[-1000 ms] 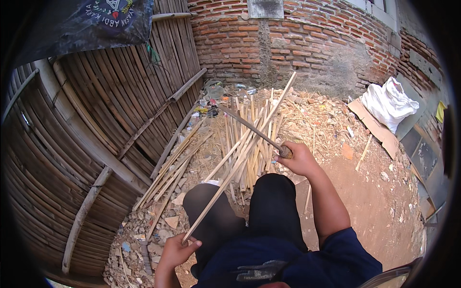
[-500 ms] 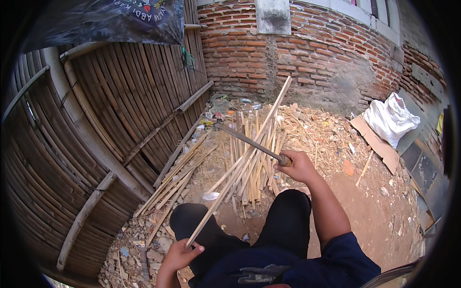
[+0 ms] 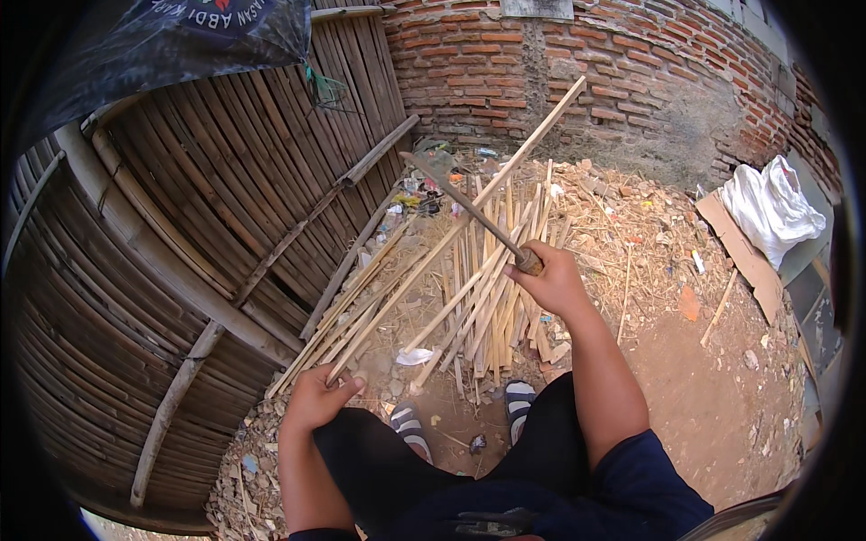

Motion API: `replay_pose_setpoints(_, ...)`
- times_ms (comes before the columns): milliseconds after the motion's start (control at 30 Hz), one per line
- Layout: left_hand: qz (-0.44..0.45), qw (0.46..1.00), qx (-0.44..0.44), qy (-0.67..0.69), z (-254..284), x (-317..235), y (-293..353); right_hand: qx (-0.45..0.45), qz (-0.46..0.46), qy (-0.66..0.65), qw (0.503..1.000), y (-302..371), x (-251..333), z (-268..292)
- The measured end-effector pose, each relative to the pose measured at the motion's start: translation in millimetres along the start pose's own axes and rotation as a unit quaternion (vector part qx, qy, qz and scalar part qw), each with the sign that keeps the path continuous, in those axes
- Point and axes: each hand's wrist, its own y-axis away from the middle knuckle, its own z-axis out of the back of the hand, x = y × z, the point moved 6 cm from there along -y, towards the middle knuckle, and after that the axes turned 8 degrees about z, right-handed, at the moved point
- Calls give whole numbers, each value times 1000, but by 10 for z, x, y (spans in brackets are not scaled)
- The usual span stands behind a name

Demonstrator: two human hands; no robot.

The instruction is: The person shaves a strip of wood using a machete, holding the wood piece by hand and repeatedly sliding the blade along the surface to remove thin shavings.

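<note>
My left hand [image 3: 316, 397] is closed around the near end of a long, pale bamboo strip [image 3: 532, 139]. The strip slants up and away to the right, toward the brick wall. In my right hand [image 3: 552, 279] is the wooden handle of a machete [image 3: 494, 229]. Its dark blade points away to the left and crosses the strip; whether the two touch, I cannot tell. Below them lies a loose pile of cut bamboo strips [image 3: 488, 316] on the ground, just beyond my feet.
A woven bamboo wall [image 3: 244, 189] with pole rails rises on the left, a worn brick wall [image 3: 469, 81] at the back. More strips [image 3: 361, 288] lie along the left wall. A white sack [image 3: 771, 212] and cardboard [image 3: 740, 257] are at the right, and rubble covers the ground.
My left hand has moved left and up with the strip, away from my lap. The strip and machete sit higher in the view. My knees have dropped lower, and my striped-sandalled feet now show.
</note>
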Motion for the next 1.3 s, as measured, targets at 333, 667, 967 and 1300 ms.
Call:
replay_pose_setpoints(333, 48, 997, 51, -35, -385, -71, -985, 38, -69, 42, 996, -3, -748, -242)
replay_pose_setpoints(667, 43, 991, 118, -53, -442, -24, -1042, 141, -2, 98, 985, 135, -308, -813)
replay_pose_setpoints(967, 40, 993, 107, 0, -191, 21, -946, 68, -88, 86, 990, -181, -14, -607)
replay_pose_setpoints(1300, 38, 989, 138, 41, -347, 113, -1159, 43, -100, 119, 987, 16, -163, -692)
